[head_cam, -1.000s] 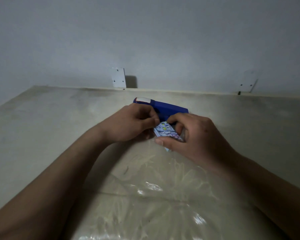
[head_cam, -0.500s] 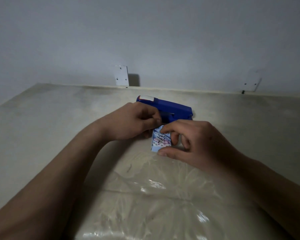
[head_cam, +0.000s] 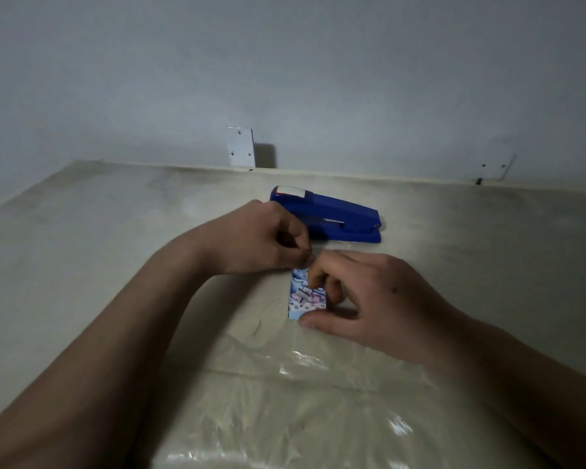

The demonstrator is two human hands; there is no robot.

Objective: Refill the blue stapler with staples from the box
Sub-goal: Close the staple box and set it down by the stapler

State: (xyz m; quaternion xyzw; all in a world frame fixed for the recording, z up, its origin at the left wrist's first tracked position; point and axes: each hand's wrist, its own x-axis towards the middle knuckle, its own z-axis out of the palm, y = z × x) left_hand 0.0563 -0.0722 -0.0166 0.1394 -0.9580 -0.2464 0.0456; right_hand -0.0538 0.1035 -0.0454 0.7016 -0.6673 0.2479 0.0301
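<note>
The blue stapler lies closed on the table behind my hands, its white-labelled nose pointing left. In front of it a small patterned blue and white staple box lies flat on the table. My right hand holds the box, thumb at its near end and curled fingers on its top and right side. My left hand pinches the far end of the box with thumb and forefinger. What the fingertips do at that end is hidden.
A clear plastic sheet covers the near part of the table. The table meets a grey wall at the back, where a white bracket and a second bracket are fixed.
The box has turned from a tilt to lie lengthwise toward me. Both hands came a little nearer, away from the stapler, so more of the stapler shows.
</note>
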